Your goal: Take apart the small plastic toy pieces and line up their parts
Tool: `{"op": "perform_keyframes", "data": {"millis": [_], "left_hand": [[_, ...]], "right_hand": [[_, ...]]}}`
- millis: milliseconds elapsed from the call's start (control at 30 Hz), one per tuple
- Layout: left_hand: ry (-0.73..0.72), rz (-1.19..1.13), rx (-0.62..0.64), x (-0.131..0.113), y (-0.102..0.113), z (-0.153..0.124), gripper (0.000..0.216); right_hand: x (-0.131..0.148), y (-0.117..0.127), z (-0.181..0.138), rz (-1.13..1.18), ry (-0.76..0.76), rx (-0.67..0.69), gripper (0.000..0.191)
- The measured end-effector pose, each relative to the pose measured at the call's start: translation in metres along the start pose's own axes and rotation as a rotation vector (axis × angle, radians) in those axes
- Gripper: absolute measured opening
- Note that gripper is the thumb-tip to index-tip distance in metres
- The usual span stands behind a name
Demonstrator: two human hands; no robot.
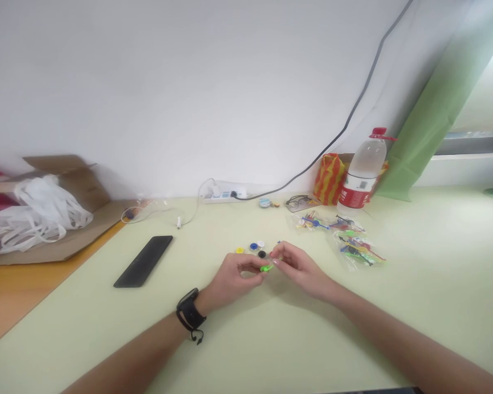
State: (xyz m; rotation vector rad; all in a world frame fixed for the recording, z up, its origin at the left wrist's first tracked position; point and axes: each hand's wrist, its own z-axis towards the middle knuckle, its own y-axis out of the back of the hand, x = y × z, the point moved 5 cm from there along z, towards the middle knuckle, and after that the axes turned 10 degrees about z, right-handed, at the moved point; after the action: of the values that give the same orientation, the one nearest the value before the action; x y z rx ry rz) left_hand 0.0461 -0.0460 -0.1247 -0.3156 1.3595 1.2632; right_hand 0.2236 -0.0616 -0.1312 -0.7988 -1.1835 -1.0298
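My left hand, with a black watch on its wrist, and my right hand meet over the pale green table. Both pinch a small bright green plastic piece between their fingertips. Just beyond the fingers lie several small round caps: a yellow one, a blue one, a white one and a black one. Clear bags of colourful plastic sticks lie to the right of my right hand.
A black phone lies face down to the left. A water bottle, a striped orange bag, glasses and a power strip stand along the wall. A cardboard box with white bags sits far left.
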Motion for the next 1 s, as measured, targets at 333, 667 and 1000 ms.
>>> {"op": "perform_keyframes", "data": {"millis": [333,667,1000], "left_hand": [[0.121,-0.246,-0.042,0.005,0.004,0.002,0.029],[0.189,-0.346,-0.046,0.012,0.008,0.004,0.031],[0.186,-0.326,-0.060,0.013,0.008,0.004,0.032]], "right_hand": [[0.014,0.011,-0.001,-0.131,0.106,-0.180,0.031],[0.010,0.004,-0.007,-0.168,0.187,-0.037,0.038],[0.018,0.004,-0.003,0.041,0.026,-0.042,0.037]]}}
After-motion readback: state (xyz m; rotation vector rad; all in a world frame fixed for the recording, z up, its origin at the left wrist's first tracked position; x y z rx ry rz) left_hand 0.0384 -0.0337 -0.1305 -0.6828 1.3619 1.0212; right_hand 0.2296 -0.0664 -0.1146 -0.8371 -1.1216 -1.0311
